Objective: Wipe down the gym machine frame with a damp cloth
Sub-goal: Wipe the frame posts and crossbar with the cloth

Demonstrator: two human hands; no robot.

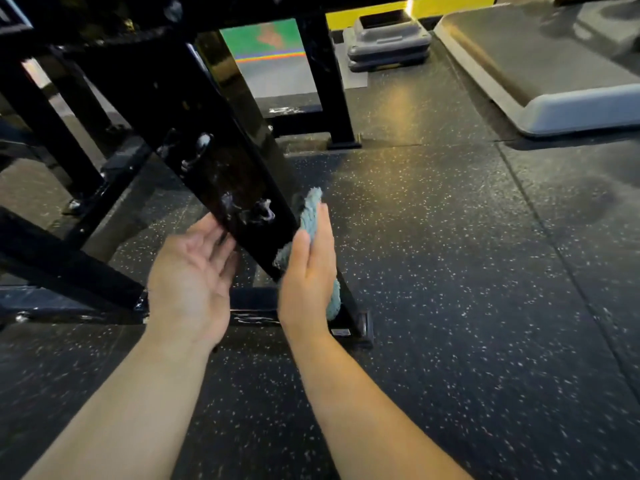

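Right hand (308,271) grip pressing cloth (311,216) flat against black frame (214,157); left hand (190,275) spread open

- Gym machine frame (221,161): glossy black steel, its slanted flat strut running from upper left down to a base bar on the speckled rubber floor; bolt heads and pale smears show on its face.
- Cloth (310,216): grey-blue terry, bunched, pressed against the strut's right edge.
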